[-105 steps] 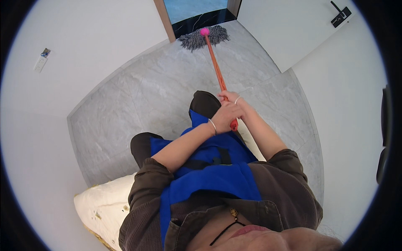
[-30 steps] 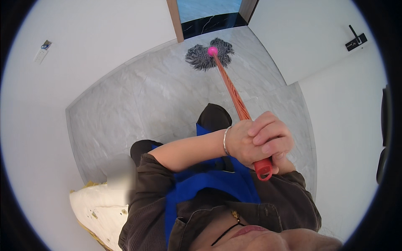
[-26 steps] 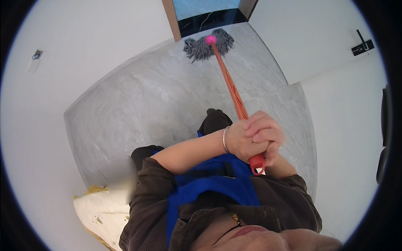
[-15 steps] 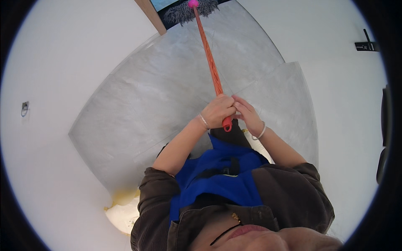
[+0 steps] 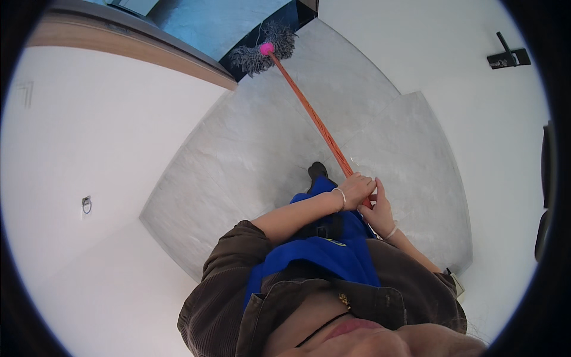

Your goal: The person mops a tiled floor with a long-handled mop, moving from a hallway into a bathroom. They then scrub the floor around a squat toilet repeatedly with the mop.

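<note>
Gripping the orange mop handle (image 5: pixel 309 113), the left hand (image 5: pixel 355 189) is wrapped round its near end, and the right hand (image 5: pixel 378 209) clasps it just below, fingers curled. The grey mop head (image 5: pixel 262 49) lies far ahead of both hands, at the doorway edge of the grey marble floor (image 5: pixel 238 172). Judging progress is hard: no wet streaks show, and the handle's tip is hidden under the hands.

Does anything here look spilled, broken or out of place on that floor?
Nothing stands out. The grey marbled floor shows no spill or debris. Both the left hand and right hand grip the orange mop handle, and the grey mop head rests at the doorway.
</note>
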A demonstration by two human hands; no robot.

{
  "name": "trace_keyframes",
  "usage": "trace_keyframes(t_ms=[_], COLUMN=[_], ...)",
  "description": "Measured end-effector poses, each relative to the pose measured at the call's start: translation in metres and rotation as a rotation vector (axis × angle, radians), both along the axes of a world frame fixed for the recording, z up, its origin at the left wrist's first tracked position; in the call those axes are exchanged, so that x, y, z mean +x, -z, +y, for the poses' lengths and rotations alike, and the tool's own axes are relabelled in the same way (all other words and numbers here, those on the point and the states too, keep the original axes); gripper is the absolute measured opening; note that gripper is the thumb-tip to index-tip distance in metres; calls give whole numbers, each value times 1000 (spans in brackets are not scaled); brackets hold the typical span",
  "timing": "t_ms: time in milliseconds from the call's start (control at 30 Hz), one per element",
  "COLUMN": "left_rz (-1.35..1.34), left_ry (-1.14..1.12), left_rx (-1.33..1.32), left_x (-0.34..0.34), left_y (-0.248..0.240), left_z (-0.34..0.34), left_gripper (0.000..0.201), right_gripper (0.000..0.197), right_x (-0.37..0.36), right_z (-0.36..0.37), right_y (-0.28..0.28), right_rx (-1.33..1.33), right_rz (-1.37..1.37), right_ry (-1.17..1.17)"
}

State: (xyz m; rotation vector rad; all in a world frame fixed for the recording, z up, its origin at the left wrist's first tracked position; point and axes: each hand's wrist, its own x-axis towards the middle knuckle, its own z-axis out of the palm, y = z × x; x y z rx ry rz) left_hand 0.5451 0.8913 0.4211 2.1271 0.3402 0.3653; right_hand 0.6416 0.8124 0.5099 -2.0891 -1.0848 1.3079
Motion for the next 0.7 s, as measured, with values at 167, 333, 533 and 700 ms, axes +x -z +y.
trace_keyframes(t_ms=[167,333,533,700], left_rz=[147,437,278,221], left_ry=[-52,178,213,434], left_rx=[-67,138,39,8], left_x=[20,-25,-37,-12], left_y=[-56,-79,-114,-139], left_z=[62,109,236,432], left_gripper=[25,16,23,33], right_gripper=[79,72,59,43], right_x=[38,-6,-12,-6], right_z=[52,76,192,378], right_y=[-54,-67,-129,-205], right_rx=[-260,-193,-185,-403], right_rz=[335,12,430,189], right_ry=[189,-371,-105,177])
